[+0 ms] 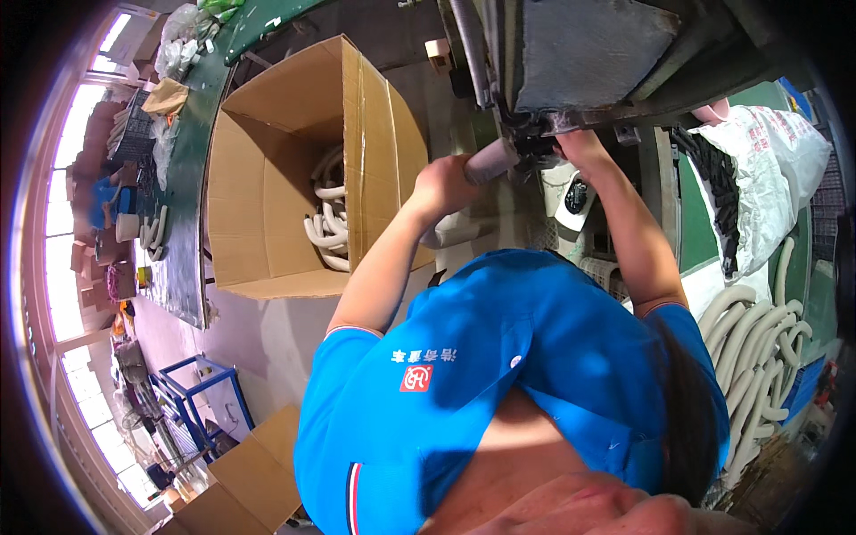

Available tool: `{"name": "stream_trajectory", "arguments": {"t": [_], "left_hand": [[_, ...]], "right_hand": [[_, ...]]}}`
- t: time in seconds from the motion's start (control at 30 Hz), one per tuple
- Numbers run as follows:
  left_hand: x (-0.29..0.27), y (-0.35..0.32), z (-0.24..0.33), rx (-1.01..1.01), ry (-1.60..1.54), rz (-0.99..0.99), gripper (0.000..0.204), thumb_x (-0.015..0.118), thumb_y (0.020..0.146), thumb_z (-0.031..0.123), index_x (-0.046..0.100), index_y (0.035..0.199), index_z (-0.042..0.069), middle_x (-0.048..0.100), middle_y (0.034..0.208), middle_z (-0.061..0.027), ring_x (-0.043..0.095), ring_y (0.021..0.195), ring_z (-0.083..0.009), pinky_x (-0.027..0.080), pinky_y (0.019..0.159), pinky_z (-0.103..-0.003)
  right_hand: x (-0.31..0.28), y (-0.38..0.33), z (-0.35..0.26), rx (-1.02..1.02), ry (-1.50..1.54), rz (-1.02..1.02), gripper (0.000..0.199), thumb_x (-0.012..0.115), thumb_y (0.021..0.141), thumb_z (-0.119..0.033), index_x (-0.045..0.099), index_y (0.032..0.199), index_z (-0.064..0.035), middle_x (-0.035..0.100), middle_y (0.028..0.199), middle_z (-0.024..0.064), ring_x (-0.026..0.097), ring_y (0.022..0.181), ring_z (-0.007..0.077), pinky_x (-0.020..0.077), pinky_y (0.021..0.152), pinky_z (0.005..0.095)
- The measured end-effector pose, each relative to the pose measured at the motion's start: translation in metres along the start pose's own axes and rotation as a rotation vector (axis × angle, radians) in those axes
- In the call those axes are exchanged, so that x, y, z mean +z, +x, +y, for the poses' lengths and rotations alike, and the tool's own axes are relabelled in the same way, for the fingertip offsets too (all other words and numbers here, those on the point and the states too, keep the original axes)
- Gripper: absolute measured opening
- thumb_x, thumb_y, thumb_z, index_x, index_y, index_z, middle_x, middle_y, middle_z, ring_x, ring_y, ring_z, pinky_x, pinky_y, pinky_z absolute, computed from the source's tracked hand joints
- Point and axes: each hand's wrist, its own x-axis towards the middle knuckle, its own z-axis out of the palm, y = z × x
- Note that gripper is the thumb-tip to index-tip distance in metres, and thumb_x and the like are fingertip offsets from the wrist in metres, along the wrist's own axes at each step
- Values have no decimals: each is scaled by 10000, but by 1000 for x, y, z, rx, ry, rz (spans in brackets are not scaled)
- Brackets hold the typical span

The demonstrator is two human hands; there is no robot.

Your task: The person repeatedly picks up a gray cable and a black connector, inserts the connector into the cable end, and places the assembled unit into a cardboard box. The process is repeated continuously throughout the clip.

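Note:
Wrapped around a thick pale grey tube (492,161), my left hand (443,188) is closed at its near end. The tube's far end meets a dark metal fitting (533,150) under the machine. My right hand (578,147) reaches up to the other side of that fitting, its fingers hidden behind the machine's lower edge. Above both hands hangs the machine (593,53), with a flat grey metal plate and dark bars. Close to my left forearm, an open cardboard box (267,192) holds several curved off-white tubes (328,227).
Many similar curved tubes (753,348) lie piled at my right, beside a white woven sack (762,178) with black strips (718,192). A green worktable (192,209) runs along the left, with a blue metal frame (201,392) below it. Another cardboard box (250,477) stands at lower left.

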Motion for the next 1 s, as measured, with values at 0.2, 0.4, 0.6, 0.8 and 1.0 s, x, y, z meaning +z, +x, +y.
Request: {"name": "stream_trajectory", "arguments": {"t": [0.2, 0.4, 0.6, 0.8, 1.0], "left_hand": [[-13, -3, 8, 43, 69, -23, 465, 656, 660, 328, 658, 1062, 94, 675, 937, -183, 647, 911, -343, 518, 809, -420], [-10, 4, -3, 41, 103, -11, 407, 663, 648, 313, 671, 1005, 117, 684, 959, -145, 652, 920, -318, 528, 811, -400], [-14, 1, 3, 103, 87, -24, 472, 674, 650, 334, 662, 1053, 88, 674, 963, -186, 642, 934, -343, 517, 826, -413], [-12, 4, 7, 67, 89, -58, 492, 674, 645, 337, 661, 1074, 96, 675, 980, -177, 641, 948, -336, 514, 838, -414], [-13, 5, 4, 131, 116, -40, 398, 658, 666, 301, 664, 1009, 99, 677, 984, -148, 642, 947, -324, 522, 828, -405]], "right_hand": [[-18, 122, 136, -508, -137, -174, 304, 507, 902, -277, 635, 1016, -27, 672, 915, 104, 632, 926, 267, 491, 786, 379], [46, 112, 190, -500, -1082, 223, 270, 582, 774, -275, 648, 947, -79, 670, 971, 143, 636, 926, 333, 510, 726, 415], [16, 89, 150, -289, -1105, 140, 227, 644, 694, -210, 650, 882, -82, 664, 861, 173, 636, 824, 375, 510, 682, 442], [1, 120, 179, -285, -680, 372, 175, 629, 725, -198, 684, 813, -56, 653, 756, 205, 646, 759, 376, 494, 632, 417], [-7, 31, 94, -57, 325, 171, 292, 605, 753, 38, 616, 1044, 19, 620, 753, 36, 575, 639, 109, 491, 604, 260]]}}
